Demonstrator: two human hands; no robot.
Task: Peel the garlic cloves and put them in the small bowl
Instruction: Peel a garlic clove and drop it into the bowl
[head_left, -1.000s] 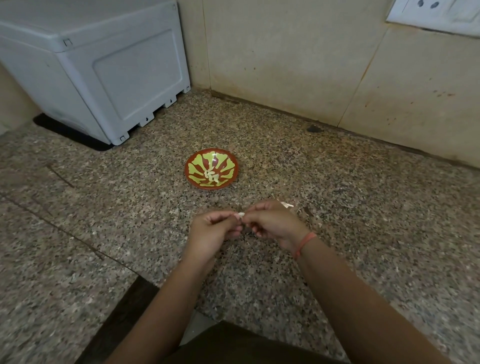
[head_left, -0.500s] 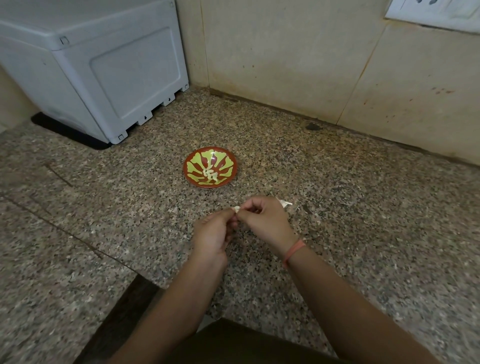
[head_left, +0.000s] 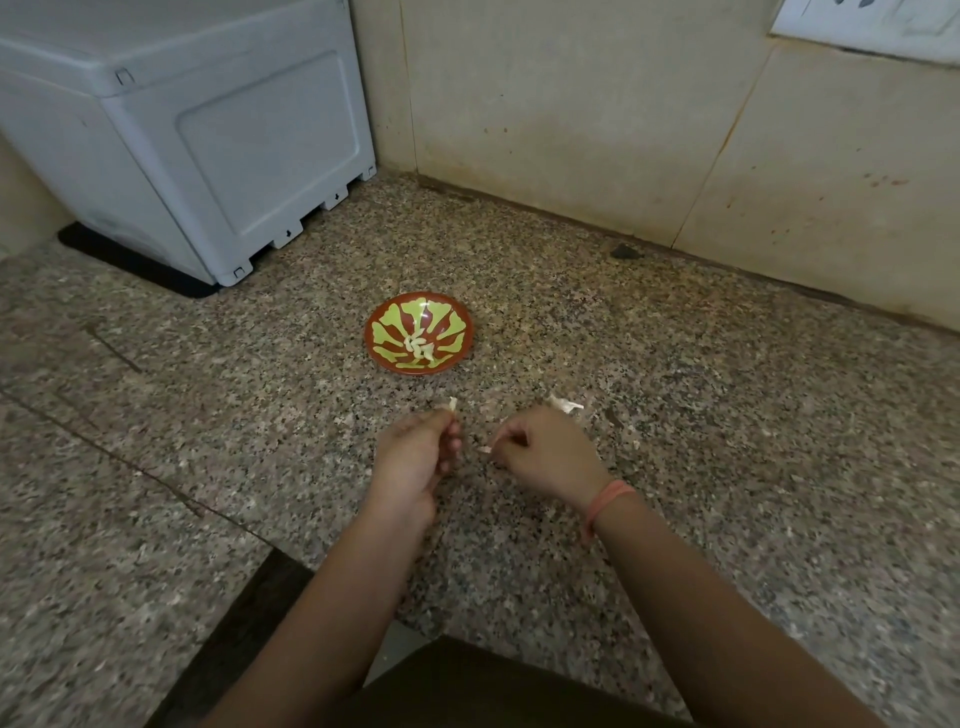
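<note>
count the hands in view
2: the left hand pinches a garlic clove, the right hand pinches a scrap of garlic skin, both nearer than the small bowl.

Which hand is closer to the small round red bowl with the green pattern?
Left. The left hand is straight in front of the red-and-green bowl, on the person's side; the right hand is farther off, in front and to the right.

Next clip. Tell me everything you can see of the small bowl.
The small bowl is round and shallow, glossy like glazed ceramic, reddish-brown with yellow-green petal shapes fanning from its centre. It stands upright on the speckled stone counter; a few pale peeled garlic cloves lie in its bottom. Nothing else touches it.
</note>
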